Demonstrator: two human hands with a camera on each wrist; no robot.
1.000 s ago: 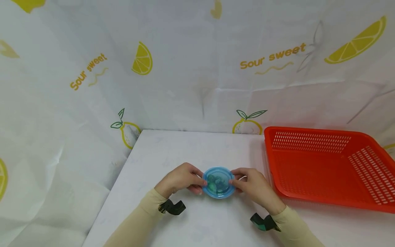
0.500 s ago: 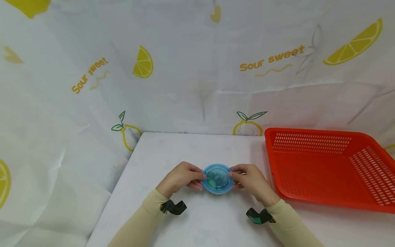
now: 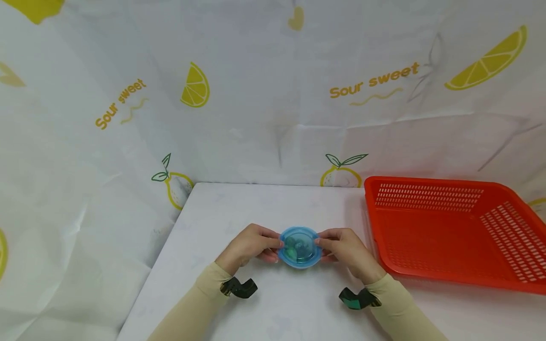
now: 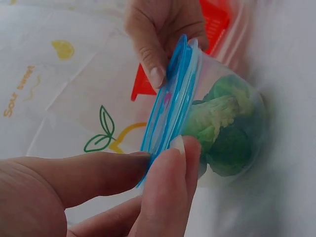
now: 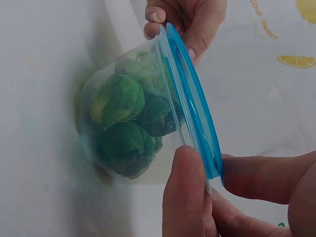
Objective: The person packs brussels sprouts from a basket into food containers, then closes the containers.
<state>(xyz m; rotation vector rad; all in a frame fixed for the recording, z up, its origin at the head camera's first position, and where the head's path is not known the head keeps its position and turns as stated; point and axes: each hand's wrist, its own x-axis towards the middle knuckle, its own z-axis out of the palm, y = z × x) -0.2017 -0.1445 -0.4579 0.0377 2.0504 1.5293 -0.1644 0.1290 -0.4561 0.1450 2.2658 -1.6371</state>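
A small clear plastic bowl [image 5: 148, 148] stands on the white table, with a translucent blue lid [image 3: 300, 246] over its top. Green vegetables that look like Brussels sprouts [image 5: 118, 98] show through its wall. My left hand [image 3: 252, 244] pinches the rim on the left side, thumb on the lid and fingers beneath the edge. On the opposite side my right hand [image 3: 350, 248] pinches it likewise. In the right wrist view the lid lies along the bowl's rim [image 5: 170, 94]; whether it is fully pressed down all round I cannot tell.
To the right of my right hand stands a red perforated basket [image 3: 431, 241] with nothing visible in it. A white cloth [image 3: 256, 118] printed with lemons hangs behind the table and along its left side.
Over the first half second the lidded bowl and both hands shifted slightly away from me. Since then they have hardly moved, with both hands still pinching the rim.
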